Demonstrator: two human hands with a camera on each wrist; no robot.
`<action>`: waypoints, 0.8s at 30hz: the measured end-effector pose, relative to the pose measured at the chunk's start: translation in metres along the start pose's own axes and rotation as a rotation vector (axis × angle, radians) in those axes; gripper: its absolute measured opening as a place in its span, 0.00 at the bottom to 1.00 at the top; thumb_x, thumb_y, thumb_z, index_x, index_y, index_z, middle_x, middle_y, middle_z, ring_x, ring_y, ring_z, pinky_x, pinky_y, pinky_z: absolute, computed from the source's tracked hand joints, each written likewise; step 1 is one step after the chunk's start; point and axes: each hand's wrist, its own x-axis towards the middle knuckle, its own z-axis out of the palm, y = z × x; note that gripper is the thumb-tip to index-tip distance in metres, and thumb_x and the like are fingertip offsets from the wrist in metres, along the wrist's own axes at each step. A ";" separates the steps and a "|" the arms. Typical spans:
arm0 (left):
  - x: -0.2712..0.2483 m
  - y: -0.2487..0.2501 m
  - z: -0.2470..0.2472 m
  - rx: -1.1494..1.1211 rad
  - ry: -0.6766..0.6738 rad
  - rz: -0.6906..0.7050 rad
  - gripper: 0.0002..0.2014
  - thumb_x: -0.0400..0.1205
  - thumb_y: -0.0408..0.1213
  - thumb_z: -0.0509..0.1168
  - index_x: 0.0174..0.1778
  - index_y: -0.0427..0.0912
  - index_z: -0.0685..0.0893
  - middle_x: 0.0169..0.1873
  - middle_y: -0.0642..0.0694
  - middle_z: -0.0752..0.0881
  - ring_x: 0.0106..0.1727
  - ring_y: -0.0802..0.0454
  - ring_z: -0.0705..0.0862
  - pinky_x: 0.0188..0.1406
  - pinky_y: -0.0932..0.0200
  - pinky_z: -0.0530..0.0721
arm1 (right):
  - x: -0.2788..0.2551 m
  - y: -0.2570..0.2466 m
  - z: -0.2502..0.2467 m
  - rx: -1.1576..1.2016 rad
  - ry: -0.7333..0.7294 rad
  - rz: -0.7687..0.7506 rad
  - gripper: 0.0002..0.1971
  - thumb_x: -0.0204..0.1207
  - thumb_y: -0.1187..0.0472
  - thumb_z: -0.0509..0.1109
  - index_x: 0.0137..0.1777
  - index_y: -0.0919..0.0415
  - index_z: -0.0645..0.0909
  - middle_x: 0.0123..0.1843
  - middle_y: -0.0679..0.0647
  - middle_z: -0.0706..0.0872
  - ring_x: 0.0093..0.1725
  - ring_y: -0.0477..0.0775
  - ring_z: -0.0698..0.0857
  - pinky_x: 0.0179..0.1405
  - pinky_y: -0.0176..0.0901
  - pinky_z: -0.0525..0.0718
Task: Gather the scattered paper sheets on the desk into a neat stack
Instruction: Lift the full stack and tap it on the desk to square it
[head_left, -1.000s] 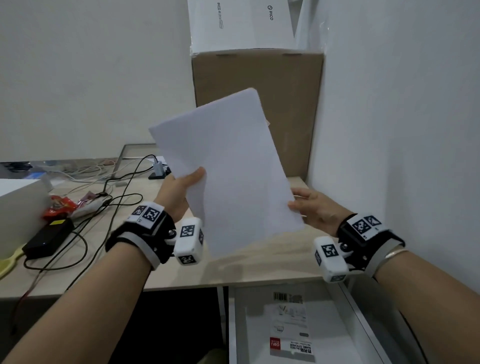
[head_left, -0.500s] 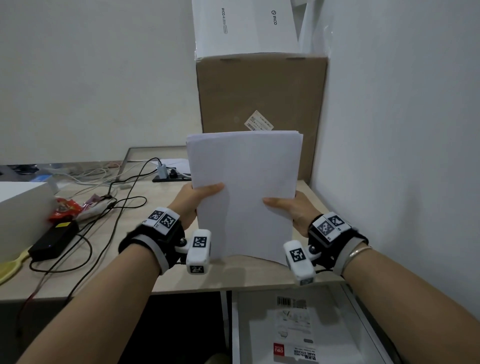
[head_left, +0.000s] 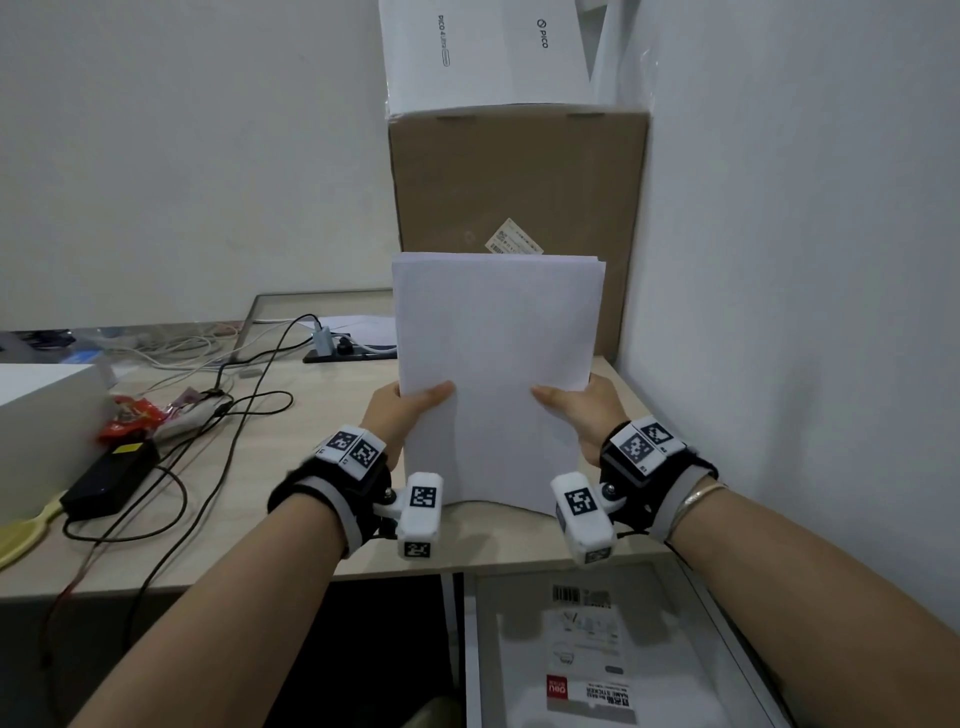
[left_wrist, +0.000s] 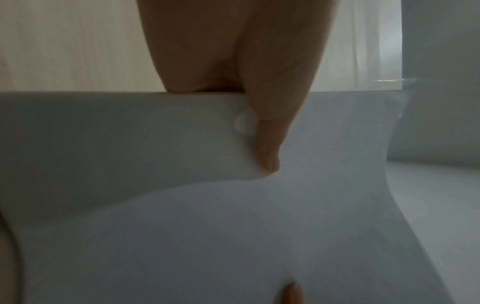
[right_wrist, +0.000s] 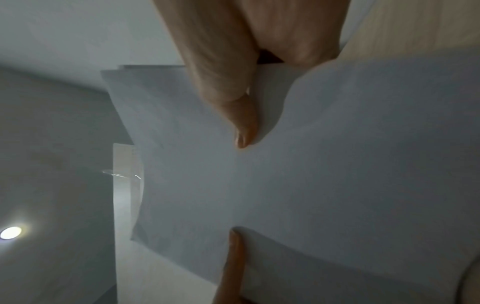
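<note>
I hold the paper sheets (head_left: 496, 374) upright between left hand (head_left: 402, 415) and right hand (head_left: 584, 415), thumbs pinching each side, long axis vertical, bottom edge on the near desk (head_left: 291, 467).

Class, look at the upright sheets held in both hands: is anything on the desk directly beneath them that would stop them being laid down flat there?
Nothing visible does. The left hand and right hand grip the sheets, whose lower edge meets bare desk. The cables and black adapter lie off to the left; the cardboard box stands behind.
</note>
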 end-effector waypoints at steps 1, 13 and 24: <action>0.001 -0.003 -0.003 0.019 0.000 0.020 0.26 0.72 0.40 0.77 0.64 0.35 0.81 0.61 0.37 0.86 0.58 0.41 0.86 0.55 0.48 0.85 | 0.000 -0.002 0.001 0.022 0.015 -0.014 0.11 0.71 0.74 0.75 0.52 0.65 0.85 0.47 0.58 0.89 0.46 0.57 0.89 0.49 0.47 0.89; -0.037 -0.016 0.015 -0.540 -0.319 -0.052 0.19 0.82 0.39 0.65 0.69 0.42 0.79 0.65 0.38 0.84 0.65 0.38 0.84 0.61 0.40 0.83 | 0.000 -0.018 0.014 0.404 -0.097 0.156 0.22 0.72 0.64 0.75 0.66 0.66 0.80 0.61 0.65 0.87 0.58 0.65 0.88 0.47 0.58 0.89; -0.017 0.030 -0.055 -0.199 -0.276 0.109 0.31 0.66 0.40 0.80 0.65 0.38 0.81 0.61 0.36 0.87 0.57 0.38 0.88 0.49 0.45 0.88 | 0.002 -0.025 -0.063 0.362 -0.183 0.144 0.22 0.78 0.66 0.65 0.72 0.63 0.75 0.70 0.59 0.82 0.70 0.59 0.80 0.62 0.50 0.84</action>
